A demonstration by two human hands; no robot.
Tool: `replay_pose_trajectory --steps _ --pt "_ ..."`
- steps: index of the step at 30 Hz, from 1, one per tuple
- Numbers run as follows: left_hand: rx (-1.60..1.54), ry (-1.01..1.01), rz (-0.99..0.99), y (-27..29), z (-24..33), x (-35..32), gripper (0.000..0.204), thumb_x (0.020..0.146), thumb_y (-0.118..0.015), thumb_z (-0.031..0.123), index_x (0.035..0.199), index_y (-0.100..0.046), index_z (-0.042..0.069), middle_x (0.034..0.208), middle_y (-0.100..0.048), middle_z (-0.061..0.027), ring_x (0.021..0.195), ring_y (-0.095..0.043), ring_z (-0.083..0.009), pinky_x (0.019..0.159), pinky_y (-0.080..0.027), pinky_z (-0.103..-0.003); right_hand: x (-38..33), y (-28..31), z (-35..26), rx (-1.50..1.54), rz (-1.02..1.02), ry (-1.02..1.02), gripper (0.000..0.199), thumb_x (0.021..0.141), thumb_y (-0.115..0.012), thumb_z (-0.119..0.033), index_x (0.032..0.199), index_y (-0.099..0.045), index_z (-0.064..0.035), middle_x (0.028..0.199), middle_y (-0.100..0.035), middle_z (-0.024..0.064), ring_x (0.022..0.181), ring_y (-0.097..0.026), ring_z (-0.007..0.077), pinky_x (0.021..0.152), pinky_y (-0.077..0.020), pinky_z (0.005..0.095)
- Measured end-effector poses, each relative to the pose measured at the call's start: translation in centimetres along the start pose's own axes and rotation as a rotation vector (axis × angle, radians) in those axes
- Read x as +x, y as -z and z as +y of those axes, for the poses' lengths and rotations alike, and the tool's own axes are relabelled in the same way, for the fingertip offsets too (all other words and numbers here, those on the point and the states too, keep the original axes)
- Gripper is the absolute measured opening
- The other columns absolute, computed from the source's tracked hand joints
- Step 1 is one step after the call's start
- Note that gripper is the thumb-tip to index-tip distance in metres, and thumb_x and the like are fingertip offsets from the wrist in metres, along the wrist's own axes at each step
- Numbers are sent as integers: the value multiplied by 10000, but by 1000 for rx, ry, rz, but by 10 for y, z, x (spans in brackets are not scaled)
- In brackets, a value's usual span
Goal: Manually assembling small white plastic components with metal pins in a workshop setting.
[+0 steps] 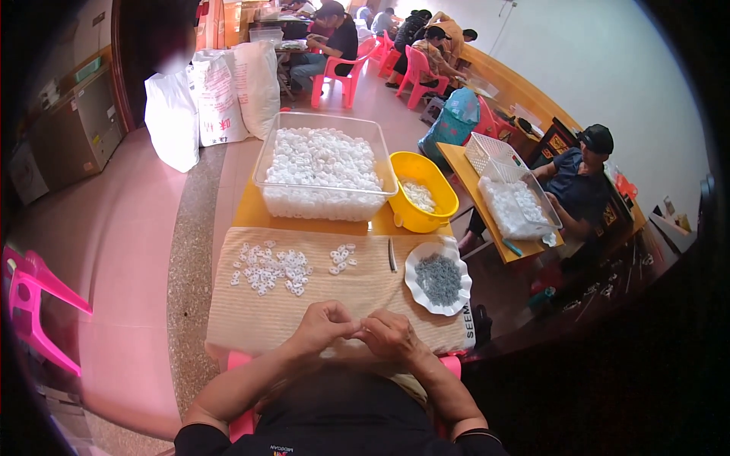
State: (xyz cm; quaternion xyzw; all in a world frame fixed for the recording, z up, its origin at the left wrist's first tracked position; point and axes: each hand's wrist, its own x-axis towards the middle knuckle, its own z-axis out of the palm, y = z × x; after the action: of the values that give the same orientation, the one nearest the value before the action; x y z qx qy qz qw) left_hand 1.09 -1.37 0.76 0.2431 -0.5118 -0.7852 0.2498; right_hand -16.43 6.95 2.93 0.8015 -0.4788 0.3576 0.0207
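My left hand (323,327) and my right hand (389,333) meet near the front of the table, fingertips pinched together. Whatever lies between them is too small and hidden to name. Under them spreads a beige ribbed cloth (251,323). Beyond my left hand lies a loose pile of small white plastic pieces with holes (272,270). A smaller group of white pieces (342,258) sits to its right. Farther right is a thin, dark, metallic-looking tool (392,255). A white wavy-rimmed plate (415,267) holds many tiny grey parts (439,281).
Behind the cloth stand a clear bin (327,204) heaped with white pieces and a yellow tub (424,221). At right, a person (574,182) sits by another table with a clear box (525,216). White sacks (220,99) stand far left; a pink stool (38,304) is near left.
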Motion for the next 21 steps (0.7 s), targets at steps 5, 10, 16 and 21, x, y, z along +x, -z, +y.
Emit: replay_pose_trajectory --steps 5,10,16,21 --pt "-16 -16 10 -2 1 0 124 804 -708 50 784 -590 18 730 -636 -55 673 -595 -101 611 -479 -227 0 -1 0 -28 3 11 147 765 -681 -120 730 -553 -57 629 -482 79 561 -533 252 495 -440 363" --pt "-15 -25 28 -3 2 -2 121 788 -714 52 760 -602 17 713 -637 -46 662 -587 -95 597 -471 -226 -1 -3 -1 -34 29 21 163 763 -692 -131 729 -552 -55 623 -480 78 545 -528 253 477 -431 366" --pt "-11 -39 37 -2 1 0 115 788 -708 47 757 -602 15 718 -640 -52 666 -591 -99 610 -478 -227 0 -6 3 46 64 -3 162 767 -703 -131 785 -563 -51 648 -499 85 553 -539 271 485 -443 377" --pt "-11 -45 51 -4 1 -1 96 794 -693 36 768 -604 13 718 -642 -57 672 -596 -102 612 -479 -228 2 -5 4 68 54 -13 154 776 -696 -123 836 -572 -53 680 -515 94 589 -552 281 513 -459 380"
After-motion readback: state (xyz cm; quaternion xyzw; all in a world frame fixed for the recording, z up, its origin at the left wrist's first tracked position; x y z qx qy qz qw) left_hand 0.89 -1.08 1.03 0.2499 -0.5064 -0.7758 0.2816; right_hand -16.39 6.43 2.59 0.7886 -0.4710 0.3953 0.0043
